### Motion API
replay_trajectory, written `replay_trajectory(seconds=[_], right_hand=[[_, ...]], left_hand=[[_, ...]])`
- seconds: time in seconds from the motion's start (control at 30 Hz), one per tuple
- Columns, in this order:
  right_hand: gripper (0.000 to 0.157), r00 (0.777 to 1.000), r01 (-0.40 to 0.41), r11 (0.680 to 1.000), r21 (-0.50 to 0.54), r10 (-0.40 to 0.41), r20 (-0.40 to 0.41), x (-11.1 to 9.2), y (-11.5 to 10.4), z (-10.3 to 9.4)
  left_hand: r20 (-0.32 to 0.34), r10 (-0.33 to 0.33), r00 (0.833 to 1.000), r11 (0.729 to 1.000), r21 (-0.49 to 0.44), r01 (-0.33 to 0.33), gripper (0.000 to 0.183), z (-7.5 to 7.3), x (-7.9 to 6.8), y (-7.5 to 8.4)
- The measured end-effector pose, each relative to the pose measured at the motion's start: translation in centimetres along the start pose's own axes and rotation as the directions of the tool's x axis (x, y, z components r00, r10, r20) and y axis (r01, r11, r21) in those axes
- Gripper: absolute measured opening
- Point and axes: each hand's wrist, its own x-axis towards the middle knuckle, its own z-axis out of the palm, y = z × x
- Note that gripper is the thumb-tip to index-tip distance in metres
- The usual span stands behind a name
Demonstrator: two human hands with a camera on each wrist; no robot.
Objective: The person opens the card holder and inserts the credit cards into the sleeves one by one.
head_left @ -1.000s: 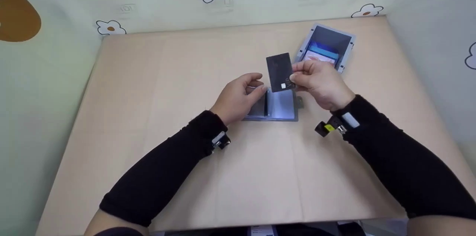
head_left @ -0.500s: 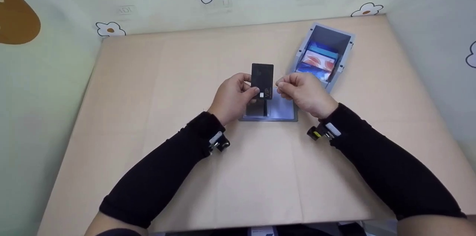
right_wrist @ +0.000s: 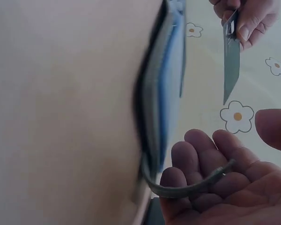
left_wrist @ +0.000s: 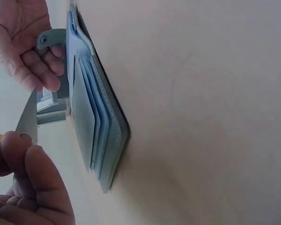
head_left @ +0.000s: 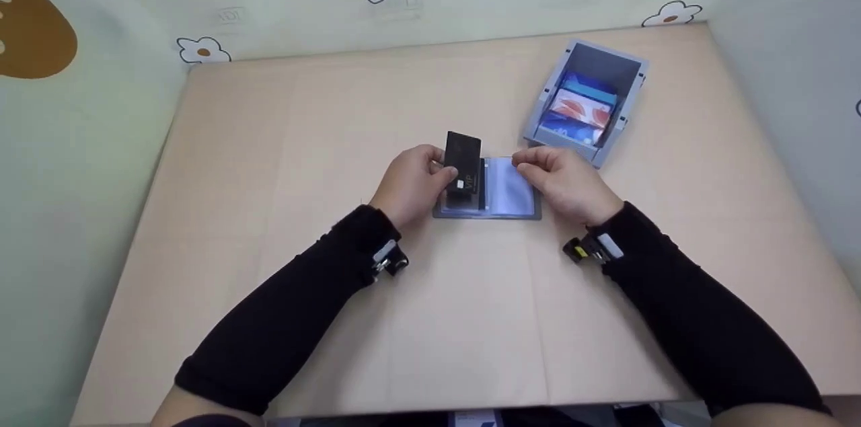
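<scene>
In the head view my left hand (head_left: 412, 186) pinches a black card (head_left: 463, 161) marked VIP, thumb in front. The card stands tilted above the left side of an open card holder (head_left: 514, 186) with clear sleeves, lying on the table. My right hand (head_left: 568, 185) is at the holder's upper right corner. In the right wrist view its thumb stands apart from relaxed fingers, and the holder's snap strap (right_wrist: 185, 191) crosses in front of them. The left wrist view shows the card (left_wrist: 28, 117) edge-on, apart from the holder's stacked sleeves (left_wrist: 89, 122).
A grey bin (head_left: 609, 57) with several colourful cards (head_left: 578, 111) in it stands behind my right hand. The table (head_left: 323, 118) has a beige cover and meets a flower-printed wall (head_left: 289, 3) at the back.
The black card passed from my right hand to my left, then came down towards the holder's left side. My right hand, without the card, moved to the holder's right side.
</scene>
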Motion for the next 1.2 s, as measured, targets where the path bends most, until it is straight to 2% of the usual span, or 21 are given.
replay_trajectory(seconds=[0.1, 0.3, 0.5, 1.2], right_hand=[[0.037, 1.0, -0.008, 1.0, 0.015, 0.008, 0.004, -0.1, 0.2, -0.1], [0.041, 0.999, -0.034, 0.999, 0.026, 0.034, 0.025, -0.2, 0.4, -0.5], [0.042, 0.998, -0.049, 0.999, 0.023, 0.048, 0.038, -0.2, 0.3, -0.5], [0.043, 0.996, -0.072, 0.996, -0.055, 0.075, 0.057, -0.3, 0.4, -0.3]], left_hand=[[0.009, -0.006, 1.0, 1.0, 0.028, 0.006, 0.036, 0.2, -0.1, -0.1], [0.033, 0.017, 0.999, 0.988, 0.156, -0.022, 0.057, 0.8, -0.1, -0.2], [0.05, 0.013, 0.999, 0.978, 0.207, -0.023, 0.063, 1.4, -0.1, -0.2], [0.081, 0.007, 0.997, 0.967, 0.252, -0.027, 0.066, 2.5, -0.1, 0.3]])
